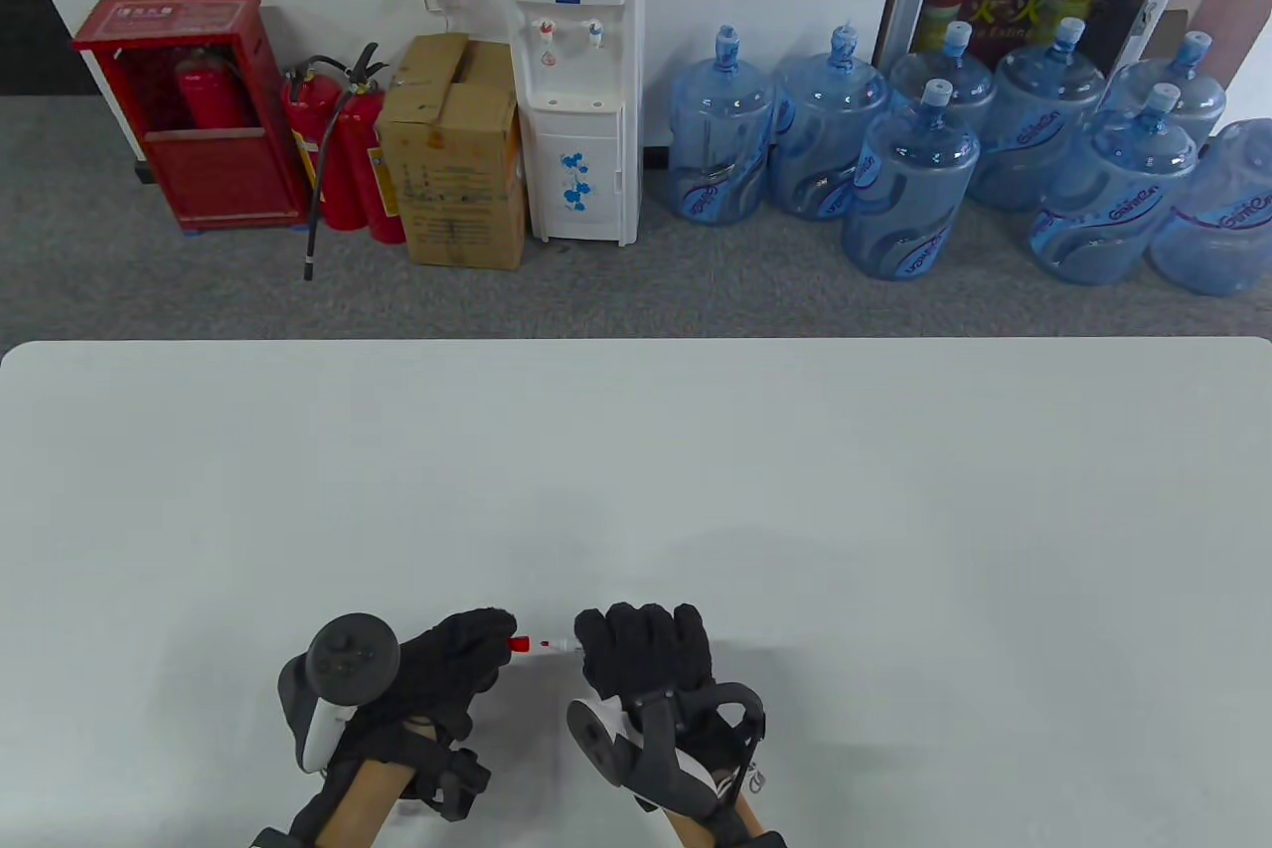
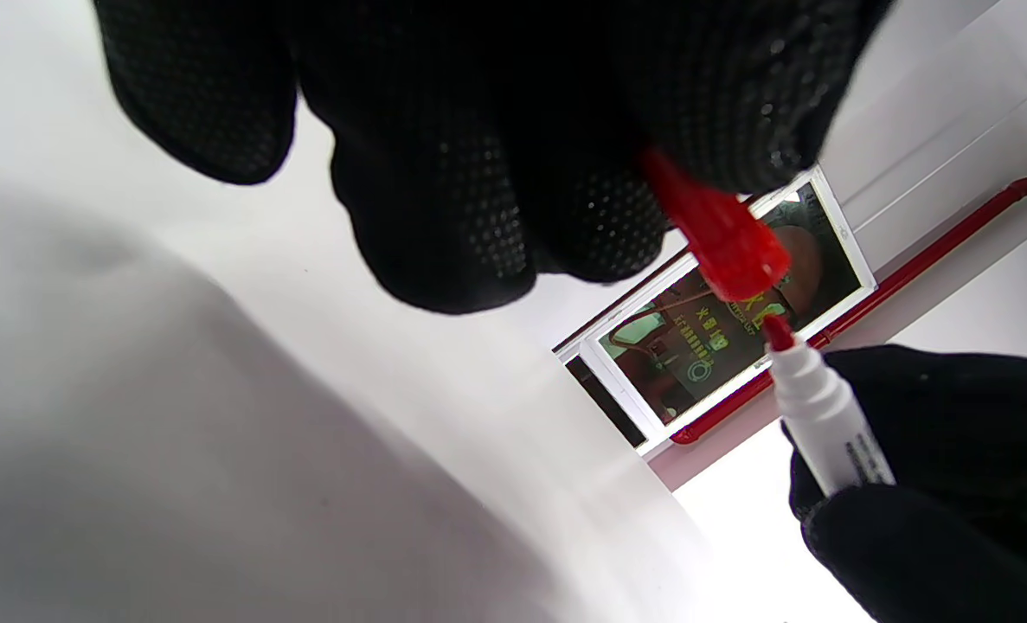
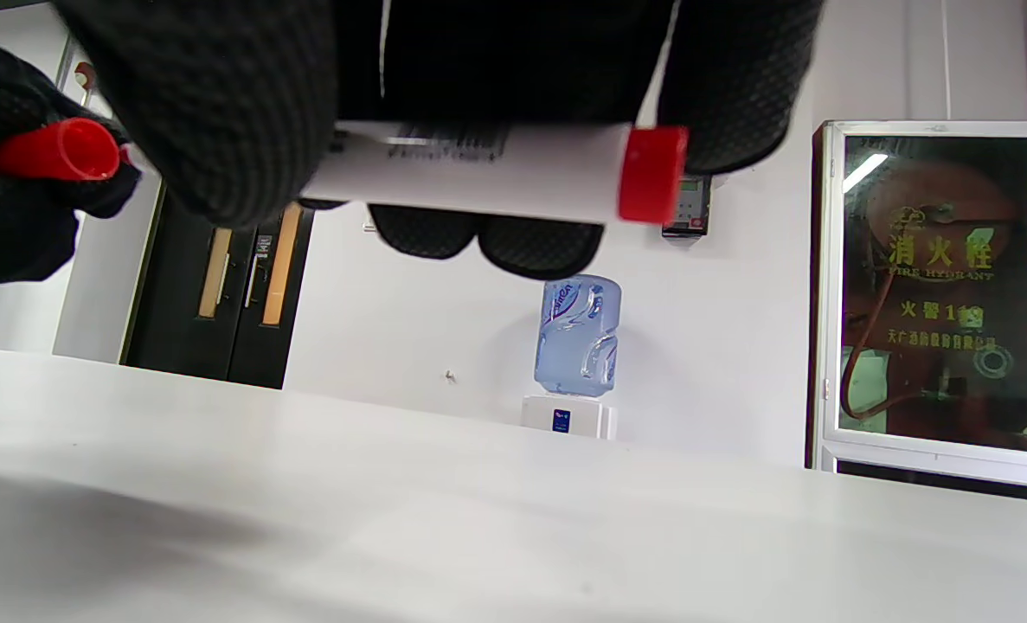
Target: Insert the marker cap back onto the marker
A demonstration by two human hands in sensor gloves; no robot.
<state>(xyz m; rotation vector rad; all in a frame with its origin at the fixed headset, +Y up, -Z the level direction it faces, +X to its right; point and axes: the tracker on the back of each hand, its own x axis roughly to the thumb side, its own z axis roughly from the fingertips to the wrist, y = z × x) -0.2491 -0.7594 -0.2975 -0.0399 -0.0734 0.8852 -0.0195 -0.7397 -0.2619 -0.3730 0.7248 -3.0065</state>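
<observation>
Table view: the left hand pinches the red cap, the right hand grips the marker, lying left-right above the white table. Left wrist view: the cap's mouth sits just beside the red tip, nearly aligned. Right wrist view: a water dispenser stands against the wall.

Left hand: grips red cap, open end just short of the tip.
Right hand: holds white marker, red tip up.
</observation>
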